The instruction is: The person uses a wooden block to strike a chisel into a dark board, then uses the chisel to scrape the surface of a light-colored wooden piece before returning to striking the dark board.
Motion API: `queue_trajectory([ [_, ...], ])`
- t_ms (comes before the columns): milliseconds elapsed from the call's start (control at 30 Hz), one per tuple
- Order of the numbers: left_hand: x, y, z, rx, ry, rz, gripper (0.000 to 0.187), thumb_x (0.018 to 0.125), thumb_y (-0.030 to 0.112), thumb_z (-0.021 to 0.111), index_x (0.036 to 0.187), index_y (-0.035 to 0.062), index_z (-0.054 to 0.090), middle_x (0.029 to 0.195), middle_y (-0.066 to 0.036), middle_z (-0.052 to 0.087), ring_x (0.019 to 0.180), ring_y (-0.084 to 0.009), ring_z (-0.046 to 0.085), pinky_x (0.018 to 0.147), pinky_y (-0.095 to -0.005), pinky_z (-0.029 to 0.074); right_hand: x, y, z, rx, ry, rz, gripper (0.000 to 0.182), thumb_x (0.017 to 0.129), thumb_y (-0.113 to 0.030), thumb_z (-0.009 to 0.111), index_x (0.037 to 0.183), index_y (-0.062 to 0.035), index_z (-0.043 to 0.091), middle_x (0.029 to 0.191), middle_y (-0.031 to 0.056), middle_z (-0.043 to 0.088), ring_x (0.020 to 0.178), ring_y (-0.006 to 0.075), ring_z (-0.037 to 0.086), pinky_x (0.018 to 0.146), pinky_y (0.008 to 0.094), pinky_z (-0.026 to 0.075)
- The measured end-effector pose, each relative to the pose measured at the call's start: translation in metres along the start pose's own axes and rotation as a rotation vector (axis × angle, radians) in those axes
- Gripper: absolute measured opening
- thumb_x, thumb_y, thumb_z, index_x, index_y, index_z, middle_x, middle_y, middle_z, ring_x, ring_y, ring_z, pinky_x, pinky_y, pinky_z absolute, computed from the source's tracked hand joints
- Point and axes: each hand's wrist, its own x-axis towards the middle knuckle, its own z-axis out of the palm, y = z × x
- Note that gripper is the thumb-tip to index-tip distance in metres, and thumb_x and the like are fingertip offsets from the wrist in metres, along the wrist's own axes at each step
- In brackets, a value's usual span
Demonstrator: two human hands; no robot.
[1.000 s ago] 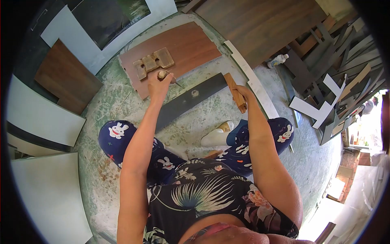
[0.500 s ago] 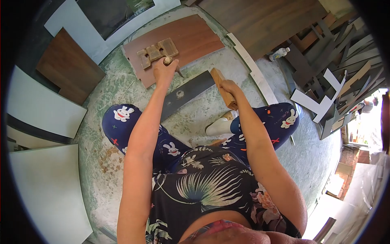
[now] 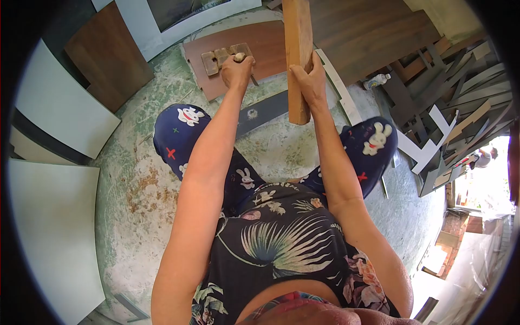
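Note:
My left hand (image 3: 237, 71) is closed around a chisel (image 3: 240, 57); the rounded top of its wooden handle pokes out above the fist and a thin dark blade shows below. Beside that hand, a notched wooden piece with holes (image 3: 210, 60) lies on a reddish-brown board (image 3: 268, 46). My right hand (image 3: 310, 81) grips a long squared wooden block (image 3: 299, 35), raised and standing nearly upright in view. Below both hands, a dark grey plank (image 3: 265, 112) with a pale round mark lies on the floor between my knees, partly covered by the block.
A narrow white strip (image 3: 338, 86) and a plastic bottle (image 3: 376, 81) lie to the right. Offcuts (image 3: 466, 103) are heaped beyond them. Large panels (image 3: 54, 233) stand along the left side. Wood crumbs (image 3: 142, 187) are scattered on the floor by my left knee.
My right hand has lifted the wooden block from near the floor up and forward. My left hand keeps the chisel close to the notched piece. The view has shifted slightly.

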Motion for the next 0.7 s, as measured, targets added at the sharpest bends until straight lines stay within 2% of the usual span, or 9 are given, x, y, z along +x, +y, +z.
queue_trajectory([
  [67,0.002,-0.002,0.000,-0.002,0.008,0.001,0.040,0.060,0.035,0.068,0.088,0.0072,0.071,0.085,-0.016,0.070,0.081,-0.0327,0.067,0.077,-0.0386,0.051,0.002,-0.006,0.008,0.065,0.048,-0.146,0.064,0.072,-0.022,0.066,0.128,0.0040,0.048,0.109,0.0161,0.060,0.097,0.0222,0.058,0.086,0.0334,0.046],
  [167,-0.002,-0.004,-0.005,-0.005,0.012,0.001,0.041,0.061,0.035,0.068,0.089,0.0068,0.071,0.085,-0.016,0.070,0.082,-0.0332,0.067,0.077,-0.0388,0.051,-0.006,-0.031,0.012,0.173,0.035,-0.164,0.071,0.071,-0.020,0.069,0.131,0.0056,0.043,0.118,0.0216,0.058,0.109,0.0298,0.057,0.094,0.0365,0.044],
  [267,0.001,-0.013,-0.009,0.005,0.020,0.030,0.041,0.062,0.036,0.067,0.091,0.0066,0.071,0.085,-0.017,0.070,0.083,-0.0339,0.067,0.077,-0.0392,0.051,-0.009,-0.026,0.006,0.140,-0.042,-0.088,0.066,0.071,-0.018,0.068,0.128,0.0054,0.045,0.115,0.0191,0.059,0.104,0.0270,0.057,0.092,0.0354,0.044],
  [400,0.009,-0.032,-0.015,0.055,-0.083,0.045,0.042,0.064,0.037,0.069,0.093,0.0071,0.071,0.088,-0.017,0.070,0.083,-0.0340,0.067,0.075,-0.0396,0.051,-0.029,0.001,0.009,0.339,-0.014,-0.038,0.059,0.073,-0.016,0.067,0.123,0.0046,0.046,0.107,0.0141,0.058,0.097,0.0203,0.056,0.085,0.0325,0.046],
  [500,-0.004,-0.032,-0.016,0.095,-0.167,0.057,0.040,0.064,0.037,0.070,0.092,0.0076,0.071,0.087,-0.016,0.070,0.082,-0.0333,0.067,0.074,-0.0394,0.051,-0.038,0.020,0.003,0.386,-0.001,0.045,0.057,0.074,-0.015,0.066,0.124,0.0050,0.046,0.106,0.0130,0.058,0.095,0.0188,0.055,0.083,0.0312,0.047],
  [633,-0.017,-0.032,-0.014,0.224,-0.236,0.120,0.036,0.065,0.036,0.070,0.089,0.0087,0.071,0.084,-0.016,0.070,0.080,-0.0327,0.067,0.071,-0.0392,0.051,-0.047,0.043,-0.005,0.467,0.000,0.038,0.055,0.076,-0.013,0.065,0.124,0.0050,0.045,0.105,0.0117,0.057,0.093,0.0179,0.055,0.081,0.0309,0.047],
  [700,-0.022,-0.037,-0.008,0.256,-0.208,0.128,0.035,0.067,0.037,0.072,0.088,0.0085,0.071,0.083,-0.015,0.069,0.079,-0.0324,0.067,0.071,-0.0397,0.051,-0.052,0.052,-0.009,0.482,0.014,0.057,0.055,0.077,-0.013,0.064,0.125,0.0050,0.044,0.105,0.0114,0.057,0.093,0.0179,0.055,0.081,0.0309,0.047],
])
